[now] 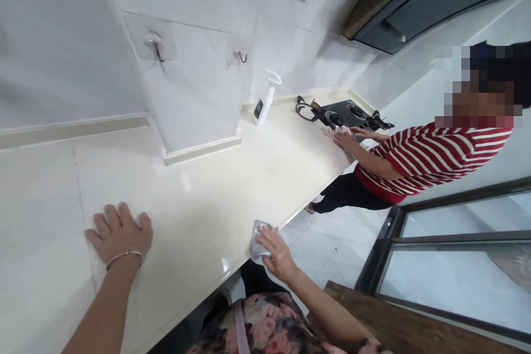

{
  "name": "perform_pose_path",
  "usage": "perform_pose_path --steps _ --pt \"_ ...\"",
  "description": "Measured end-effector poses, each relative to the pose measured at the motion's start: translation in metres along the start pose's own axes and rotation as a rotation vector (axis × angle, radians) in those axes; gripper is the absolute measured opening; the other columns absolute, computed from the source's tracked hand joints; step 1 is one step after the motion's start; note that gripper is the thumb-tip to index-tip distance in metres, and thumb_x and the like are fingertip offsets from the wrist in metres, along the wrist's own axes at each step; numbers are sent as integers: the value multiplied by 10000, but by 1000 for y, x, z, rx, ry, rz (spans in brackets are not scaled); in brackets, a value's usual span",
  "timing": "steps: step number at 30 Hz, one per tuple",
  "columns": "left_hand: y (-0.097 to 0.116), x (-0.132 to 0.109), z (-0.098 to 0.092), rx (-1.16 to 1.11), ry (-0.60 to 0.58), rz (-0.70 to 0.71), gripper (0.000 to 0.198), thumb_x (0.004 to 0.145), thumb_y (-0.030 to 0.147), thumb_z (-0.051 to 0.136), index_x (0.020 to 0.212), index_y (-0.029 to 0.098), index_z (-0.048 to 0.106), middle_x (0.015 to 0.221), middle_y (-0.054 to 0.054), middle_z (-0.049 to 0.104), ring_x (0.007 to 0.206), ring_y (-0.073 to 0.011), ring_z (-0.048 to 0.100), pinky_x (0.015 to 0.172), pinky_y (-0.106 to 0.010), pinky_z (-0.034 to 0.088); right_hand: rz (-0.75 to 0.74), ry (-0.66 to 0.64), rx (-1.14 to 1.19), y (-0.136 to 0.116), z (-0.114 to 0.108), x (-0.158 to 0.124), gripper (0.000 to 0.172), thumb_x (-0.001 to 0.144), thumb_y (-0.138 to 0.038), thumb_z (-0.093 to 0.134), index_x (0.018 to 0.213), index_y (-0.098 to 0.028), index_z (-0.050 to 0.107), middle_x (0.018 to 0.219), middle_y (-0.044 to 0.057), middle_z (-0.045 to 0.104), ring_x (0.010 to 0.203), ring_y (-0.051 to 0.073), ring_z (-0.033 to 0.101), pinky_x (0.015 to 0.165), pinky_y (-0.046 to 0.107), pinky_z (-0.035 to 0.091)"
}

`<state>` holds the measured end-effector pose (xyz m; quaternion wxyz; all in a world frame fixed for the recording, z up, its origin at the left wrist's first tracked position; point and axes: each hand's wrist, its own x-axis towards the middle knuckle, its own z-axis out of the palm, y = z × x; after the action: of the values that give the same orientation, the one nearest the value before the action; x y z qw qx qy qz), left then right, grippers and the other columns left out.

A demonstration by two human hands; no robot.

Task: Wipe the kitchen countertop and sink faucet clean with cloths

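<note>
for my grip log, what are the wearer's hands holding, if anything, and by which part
The right hand holds a grey cloth by the side nearest its palm; the left hand lies spread on the counter, holding nothing.

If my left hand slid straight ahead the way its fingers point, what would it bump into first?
Your left hand would probably meet the beige strip at the foot of the wall, across the countertop, though depth is hard to judge.
</note>
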<state>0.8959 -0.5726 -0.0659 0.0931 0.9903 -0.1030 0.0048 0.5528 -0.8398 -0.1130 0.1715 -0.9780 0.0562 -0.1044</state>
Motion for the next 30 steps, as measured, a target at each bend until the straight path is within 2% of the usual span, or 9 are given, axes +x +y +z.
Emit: perform_pose_path --steps 4,6,8,10,13,21,24,27,30 --pt "1 -2 1 -115 46 -2 775 1004 500 49 1582 53 307 1708 -224 245 1587 -381 123 1280 -624 101 101 186 -62 70 -29 -19 477 997 -247 413 1443 -177 570 1480 160 598 1427 281 518 1162 524 474" --pt "0 -2 2 -127 35 -6 781 1006 506 52 1587 46 298 1712 -227 233 1595 -379 103 1284 -623 80 137 206 -106 87 -37 -16 472 999 -237 392 1430 -188 580 1437 162 619 1385 284 541 1138 544 487" --pt "0 -3 2 -144 30 -11 783 1008 505 60 1584 33 300 1710 -237 231 1598 -389 101 1285 -629 71 142 193 -128 89 -39 -10 489 992 -221 376 1441 -192 569 1423 163 616 1378 291 529 1141 573 470" --pt "0 -4 2 -162 32 -6 769 1011 494 82 1580 27 305 1707 -243 234 1598 -394 101 1284 -637 67 123 181 -132 80 -35 -7 504 979 -204 375 1449 -181 558 1419 170 606 1380 302 509 1145 591 453" --pt "1 -6 0 -182 37 -16 713 1020 448 147 1586 41 297 1714 -232 231 1605 -372 89 1287 -636 62 57 157 -112 50 -26 -5 494 958 -198 404 1423 -157 565 1370 183 611 1322 310 517 1116 585 465" --pt "0 -10 2 -279 108 16 671 1028 404 243 1573 18 306 1700 -254 244 1605 -393 96 1280 -666 62 -95 -76 28 -68 19 9 536 912 -301 487 1420 -141 541 1287 182 594 1214 326 516 1034 542 483" --pt "-3 -8 5 -326 99 45 685 1031 419 263 1571 0 307 1704 -267 226 1603 -411 92 1276 -680 40 -134 -171 51 -99 29 17 577 895 -337 548 1442 -154 528 1319 179 586 1222 331 503 1019 527 475" --pt "-7 -6 7 -347 80 39 699 1025 427 283 1574 -4 310 1709 -270 219 1604 -424 92 1277 -689 34 -171 -206 79 -93 22 18 556 913 -309 565 1453 -186 519 1329 159 599 1233 308 510 1035 497 469" --pt "-8 -5 9 -336 56 24 716 1007 430 278 1577 0 325 1710 -272 222 1605 -444 95 1282 -691 34 -238 -119 67 -51 3 11 501 949 -290 525 1441 -197 525 1286 151 626 1212 291 541 1016 492 495"
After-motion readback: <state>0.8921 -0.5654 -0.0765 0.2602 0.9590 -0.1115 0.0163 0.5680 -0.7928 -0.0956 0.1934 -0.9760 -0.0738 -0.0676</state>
